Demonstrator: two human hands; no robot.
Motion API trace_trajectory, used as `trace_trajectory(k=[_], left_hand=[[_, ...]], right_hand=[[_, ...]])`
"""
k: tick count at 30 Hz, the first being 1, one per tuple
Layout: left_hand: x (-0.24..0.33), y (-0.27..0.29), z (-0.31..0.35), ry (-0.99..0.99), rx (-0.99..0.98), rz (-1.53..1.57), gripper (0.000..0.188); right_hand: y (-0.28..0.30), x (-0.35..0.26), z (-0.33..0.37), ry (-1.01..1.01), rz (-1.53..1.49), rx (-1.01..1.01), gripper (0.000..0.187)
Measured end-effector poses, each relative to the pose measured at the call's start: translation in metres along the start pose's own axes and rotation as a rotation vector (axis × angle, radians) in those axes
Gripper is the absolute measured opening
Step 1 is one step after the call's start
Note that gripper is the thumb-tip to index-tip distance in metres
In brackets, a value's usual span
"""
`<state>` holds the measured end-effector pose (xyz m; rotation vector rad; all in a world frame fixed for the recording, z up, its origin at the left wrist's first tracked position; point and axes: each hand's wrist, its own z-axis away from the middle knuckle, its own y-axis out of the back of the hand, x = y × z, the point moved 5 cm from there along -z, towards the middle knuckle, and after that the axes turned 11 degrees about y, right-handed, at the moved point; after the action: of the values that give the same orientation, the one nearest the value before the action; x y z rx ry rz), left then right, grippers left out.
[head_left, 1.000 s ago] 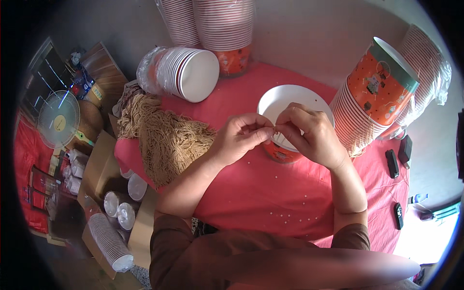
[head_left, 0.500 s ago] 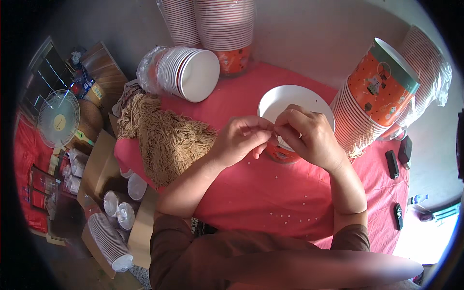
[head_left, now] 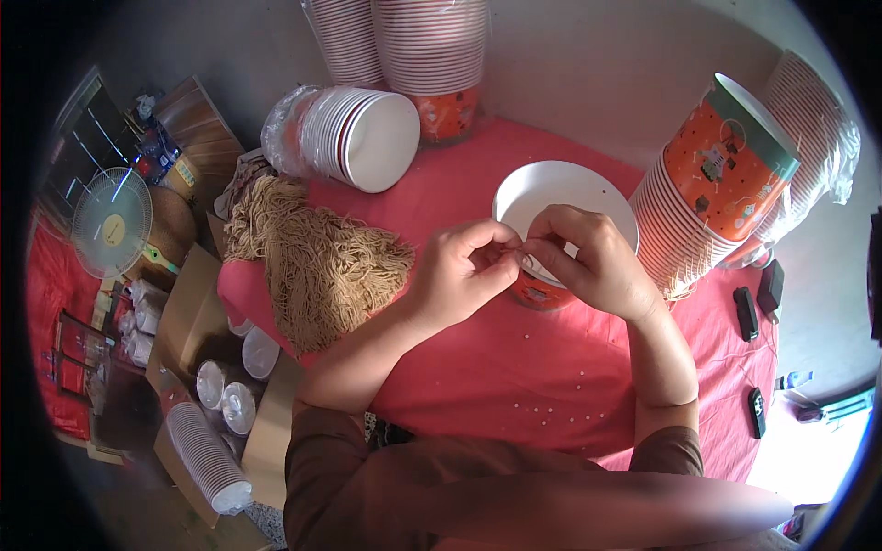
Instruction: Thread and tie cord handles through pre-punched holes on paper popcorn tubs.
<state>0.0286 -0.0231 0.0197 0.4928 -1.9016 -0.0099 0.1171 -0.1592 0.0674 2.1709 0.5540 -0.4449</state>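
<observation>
Fingertips meet in front of me, with my left hand [head_left: 467, 275] and my right hand [head_left: 593, 262] both pinched closed at the same spot. Whatever lies between the fingers is too small to make out. Just behind and partly under my right hand stands an open paper bucket [head_left: 528, 191], white inside and orange outside. A few small specks show on its inner wall, and my hands hide part of its rim. To the left of my left forearm lies a heap of tan strings [head_left: 322, 266]. Small white beads or bits [head_left: 542, 419] dot the red cloth [head_left: 450, 367] nearer to me.
At right, nested orange-and-green paper buckets [head_left: 726, 174] lean beside plastic-wrapped ones. More bucket stacks [head_left: 427, 55] and a tipped stack [head_left: 381, 142] are at the back. Dark small devices [head_left: 746, 312] lie by the right edge. A cardboard box [head_left: 188, 321] with plastic tubs stands left.
My left hand's fingers have curled in, with the lower fingers drawn back from below the pinch. My right hand has shifted only slightly, and the fingertips still meet.
</observation>
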Motion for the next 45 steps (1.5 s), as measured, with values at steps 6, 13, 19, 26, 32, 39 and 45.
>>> trace_trajectory(k=[6, 13, 19, 26, 32, 39, 45], left_hand=[[0.017, 0.001, 0.003, -0.397, 0.184, -0.297, 0.017], [0.018, 0.002, 0.003, -0.502, 0.230, -0.258, 0.018], [0.005, 0.001, 0.001, -0.349, 0.149, -0.053, 0.014], [-0.012, -0.002, 0.001, 0.005, -0.005, 0.367, 0.009], [-0.018, -0.001, -0.003, 0.148, -0.081, 0.433, 0.003], [-0.015, 0.001, -0.002, 0.250, -0.024, 0.436, 0.006], [-0.021, 0.001, -0.004, 0.335, -0.087, 0.521, 0.006]], right_hand=[[-0.003, 0.007, 0.001, -0.124, -0.190, -0.014, 0.010], [-0.006, 0.013, 0.003, -0.251, -0.417, -0.067, 0.015], [-0.006, 0.015, 0.004, -0.313, -0.528, -0.102, 0.015], [-0.008, 0.014, 0.004, -0.289, -0.475, -0.097, 0.016], [-0.007, 0.011, 0.000, -0.113, -0.224, 0.043, 0.017], [-0.013, -0.009, -0.002, 0.190, 0.093, 0.088, 0.024], [-0.009, -0.009, -0.002, 0.158, -0.083, 0.085, 0.019]])
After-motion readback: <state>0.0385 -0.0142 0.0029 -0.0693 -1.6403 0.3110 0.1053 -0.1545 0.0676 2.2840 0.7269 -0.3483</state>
